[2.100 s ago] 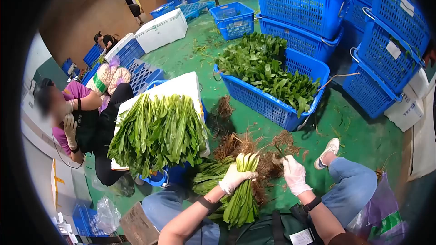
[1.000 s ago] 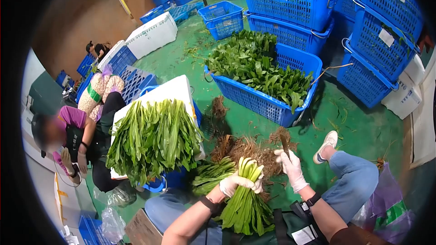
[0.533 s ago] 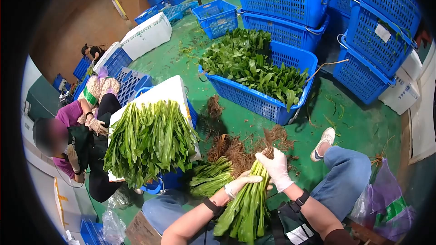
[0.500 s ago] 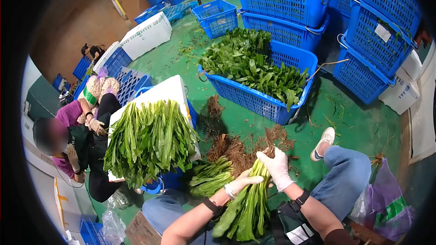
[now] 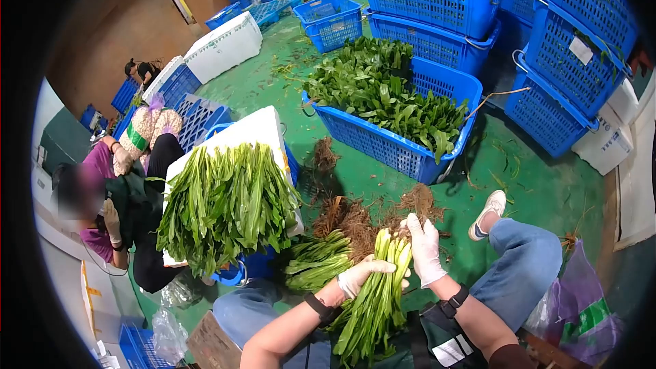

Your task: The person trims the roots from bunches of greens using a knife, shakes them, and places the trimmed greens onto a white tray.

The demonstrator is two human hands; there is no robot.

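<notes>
Both of my hands wear white gloves and hold a bunch of green leafy stalks (image 5: 378,297) with the cut ends pointing up and away. My left hand (image 5: 362,275) wraps around the bunch near its pale upper ends. My right hand (image 5: 424,249) presses against the right side of those ends. Whether it still holds the knife seen earlier is hidden. Cut brown roots (image 5: 355,219) lie on the green floor just beyond my hands. A smaller pile of trimmed greens (image 5: 316,260) lies to the left of the bunch.
A white foam box (image 5: 256,130) carries a big heap of trimmed greens (image 5: 225,201). A blue crate (image 5: 396,147) full of leafy greens stands ahead, with stacked blue crates (image 5: 444,0) behind. A person in purple (image 5: 102,195) sits at the left. My right leg (image 5: 519,266) stretches right.
My right hand has come off the root pile and onto the cut ends of the bunch. The bunch has tilted more upright in my left hand. The person at the left raised a hand.
</notes>
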